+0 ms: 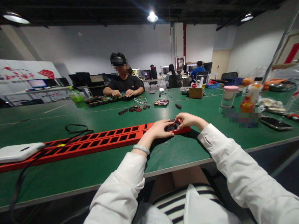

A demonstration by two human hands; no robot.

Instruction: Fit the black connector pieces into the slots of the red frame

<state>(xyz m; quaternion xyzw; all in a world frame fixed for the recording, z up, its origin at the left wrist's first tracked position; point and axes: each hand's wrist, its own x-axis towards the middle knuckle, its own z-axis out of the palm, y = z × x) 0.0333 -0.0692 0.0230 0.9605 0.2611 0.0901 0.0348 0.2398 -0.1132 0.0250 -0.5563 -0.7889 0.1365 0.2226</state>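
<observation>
Right grip [183,120] bends its fingertips down onto a dark part [173,127] set in the far right end of the long red frame [186,129]; whether it is pinching the part or merely touching it, I cannot tell. Left grip [159,129] lies across the frame just beside that part, thumb apart from the fingers; how firmly it bears down does not show.

For good handling, I judge, the left palm should steady the frame by its rim while the right fingertips work straight and lightly, since a sideways push could tilt the part or bend the thin dividers.

From the head view, the frame looks stiff, matt and plastic-like, with two rows of slanted, four-sided openings running left of the grips. Farther left, a smooth white device [20,151] with rounded corners sits on it, and a supple black cable [78,133] crosses it. Beyond the grips, a small black block [178,106] rests on the flat green desk [112,163], whose pale edge runs nearest the body.
</observation>
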